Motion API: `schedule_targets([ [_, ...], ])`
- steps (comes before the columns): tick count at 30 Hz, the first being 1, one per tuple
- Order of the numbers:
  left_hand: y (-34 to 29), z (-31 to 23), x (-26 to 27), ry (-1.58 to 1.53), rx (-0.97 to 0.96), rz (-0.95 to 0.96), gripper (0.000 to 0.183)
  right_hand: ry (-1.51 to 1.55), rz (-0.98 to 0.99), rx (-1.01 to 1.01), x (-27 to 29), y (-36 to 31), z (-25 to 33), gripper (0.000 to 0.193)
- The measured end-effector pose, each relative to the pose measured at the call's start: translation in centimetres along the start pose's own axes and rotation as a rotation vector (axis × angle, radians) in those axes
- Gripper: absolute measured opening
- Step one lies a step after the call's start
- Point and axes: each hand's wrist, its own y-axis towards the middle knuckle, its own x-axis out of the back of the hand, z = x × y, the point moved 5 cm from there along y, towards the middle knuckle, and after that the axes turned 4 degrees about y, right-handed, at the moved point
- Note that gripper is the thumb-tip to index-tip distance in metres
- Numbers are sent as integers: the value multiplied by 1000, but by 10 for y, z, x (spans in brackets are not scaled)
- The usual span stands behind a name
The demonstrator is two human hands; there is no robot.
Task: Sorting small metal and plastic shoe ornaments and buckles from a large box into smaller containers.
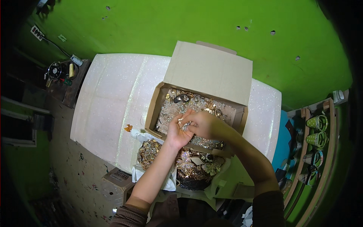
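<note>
Over the open cardboard box (160, 94), my two hands meet. My left hand (178, 135) is cupped palm up, its fingers bent inward, and some small shiny pieces (184, 127) show at its palm. My right hand (206, 124) reaches in from the right with its fingertips pinched together against the left palm; whatever they grip is too small to tell. Beneath both hands, many loose rhinestones and gold-coloured jewellery bits (172, 108) cover the box floor. A dark oval ornament (181, 98) lies among them near the back.
The box lid (210, 68) stands raised at the back. Closer to me, a white bag (149, 151) and a dark container (193, 184) hold heaps of jewellery. A glittery white cover (106, 102) spreads over the table. Patterned cups (317, 140) hang on a wooden rack at right.
</note>
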Motion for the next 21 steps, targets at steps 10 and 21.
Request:
schedule_targets([
  [10,-29,1,-19,49,-60,-42,33,-28,-140,156,-17,-18,49,37],
  [21,-132,-16,32,36,116,100,29,463,-127,-92,-114,-66,69,30],
])
